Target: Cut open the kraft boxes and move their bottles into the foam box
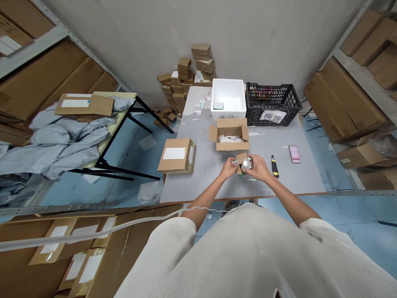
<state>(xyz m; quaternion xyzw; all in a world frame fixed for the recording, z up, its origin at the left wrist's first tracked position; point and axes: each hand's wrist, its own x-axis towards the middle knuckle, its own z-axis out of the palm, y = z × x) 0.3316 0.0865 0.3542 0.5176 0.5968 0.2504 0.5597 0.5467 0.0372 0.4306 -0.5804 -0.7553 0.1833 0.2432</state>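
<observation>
My right hand is closed around a shiny silver round object, whose exact kind I cannot make out. Close against it is a small open cardboard box with some green low on its side. My left hand pinches the left side of this small box, fingers closed at its edge. Just beyond both hands stands a larger open carton, flaps spread and white paper inside. To the right of my right hand lies a yellow and black utility knife.
A labelled closed carton sits at the table's left. At the back stand a white foam bin and a black plastic crate. A pink pack lies at right. A white cable crosses at lower left.
</observation>
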